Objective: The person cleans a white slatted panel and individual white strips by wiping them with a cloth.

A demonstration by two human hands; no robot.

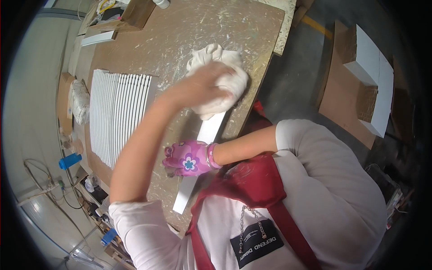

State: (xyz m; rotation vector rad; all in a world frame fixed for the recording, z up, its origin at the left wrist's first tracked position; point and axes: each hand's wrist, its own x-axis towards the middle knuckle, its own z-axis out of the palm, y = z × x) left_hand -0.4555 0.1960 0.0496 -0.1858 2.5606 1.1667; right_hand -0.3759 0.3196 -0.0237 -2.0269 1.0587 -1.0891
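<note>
My bare left hand is blurred and lies over a bunched white cloth, its fingers bent onto the folds. The cloth rests on the upper end of a long white strip near the table's right edge. My right hand wears a pink flowered glove. It reaches across from the right and is closed over the middle of that strip, with the fingertips curled at its left side. The strip's lower end shows below the glove. My left forearm crosses above the tabletop.
Many similar white strips lie side by side on the scuffed brown table. A short white piece and a cardboard box are at the far left. Blue bottle and cables stand left; white-topped panels stand at right.
</note>
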